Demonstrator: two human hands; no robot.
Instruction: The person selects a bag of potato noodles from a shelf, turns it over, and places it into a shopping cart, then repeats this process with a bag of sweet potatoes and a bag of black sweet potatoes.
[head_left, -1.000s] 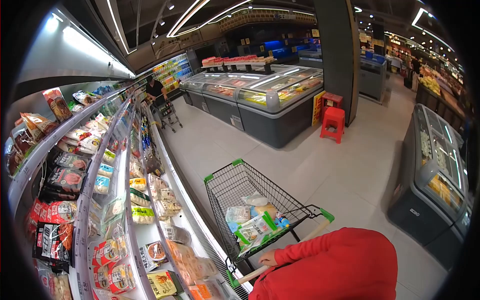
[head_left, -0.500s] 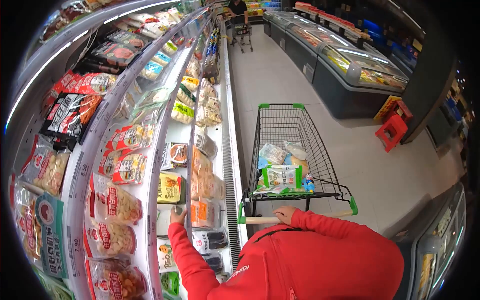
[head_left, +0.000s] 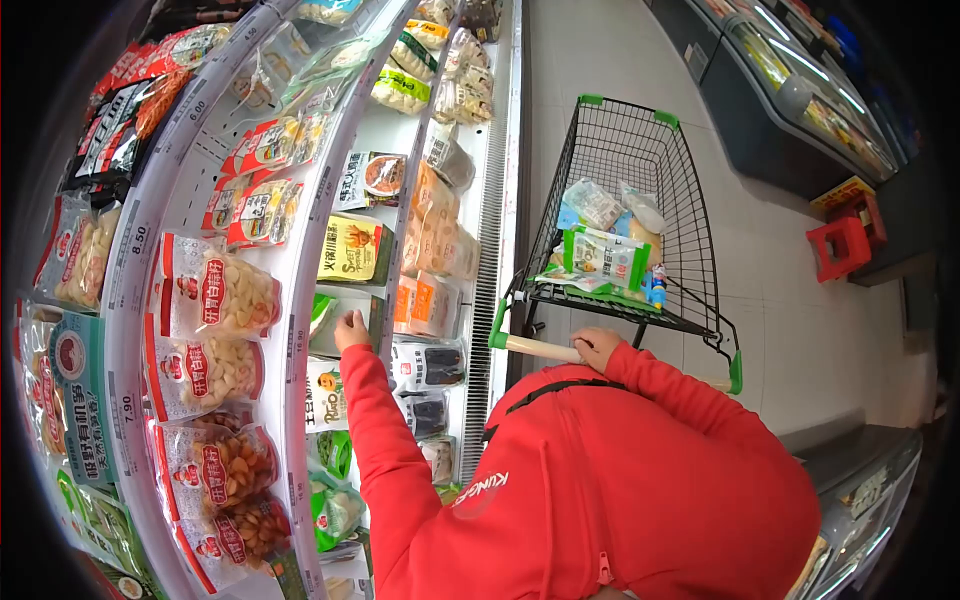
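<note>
My left hand reaches into the chilled shelf on the left, its fingers curled at the front edge of a greyish box-shaped pack with a bit of green beside it. Whatever the fingertips grip is hidden. Above that pack stands a yellow box; below it is a white pack with a cartoon picture. My right hand is wrapped around the pale handle of a black wire shopping cart. Inside the cart lie a green-and-white packet, clear bags and other goods.
Bagged garlic cloves and other packets line the tiered shelves. Along the cart's left side runs the slotted vent edge of the cooler. Chest freezers and a red stool stand across the aisle at right.
The view has tilted down and shifted left, so the far aisle and the distant person have left it. My left hand stays at the same shelf spot, where green now shows. My right hand still holds the handle.
</note>
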